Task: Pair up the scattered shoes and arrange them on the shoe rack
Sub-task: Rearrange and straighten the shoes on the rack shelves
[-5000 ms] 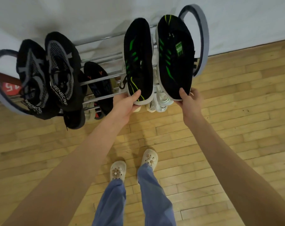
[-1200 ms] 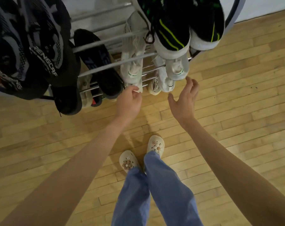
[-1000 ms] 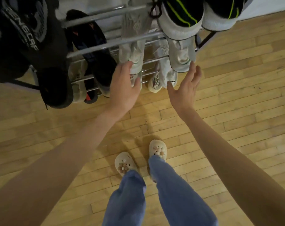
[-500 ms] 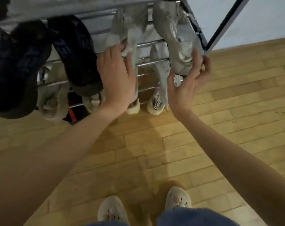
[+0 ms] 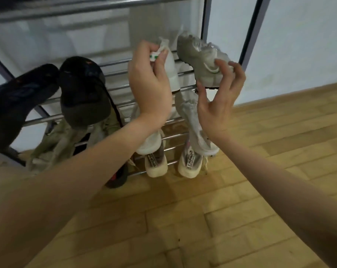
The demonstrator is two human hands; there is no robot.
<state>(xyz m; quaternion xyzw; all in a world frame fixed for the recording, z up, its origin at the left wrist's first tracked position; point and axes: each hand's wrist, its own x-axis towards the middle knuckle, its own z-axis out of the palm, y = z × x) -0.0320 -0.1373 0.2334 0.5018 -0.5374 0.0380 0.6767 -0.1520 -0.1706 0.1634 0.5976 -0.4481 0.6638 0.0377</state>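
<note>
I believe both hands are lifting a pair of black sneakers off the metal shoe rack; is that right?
Not quite: the head view shows pale grey-white sneakers, not black. The left hand grips one grey-white sneaker and the right hand holds the other grey-white sneaker at the metal shoe rack.

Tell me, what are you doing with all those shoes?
A person is sorting shoes on a metal shoe rack. The left hand pinches the heel tab of a white sneaker, and the right hand curls round the heel of its grey-white partner; both sit on a middle shelf. Two dark shoes rest to the left, and more pale pairs fill the shelves below.
</note>
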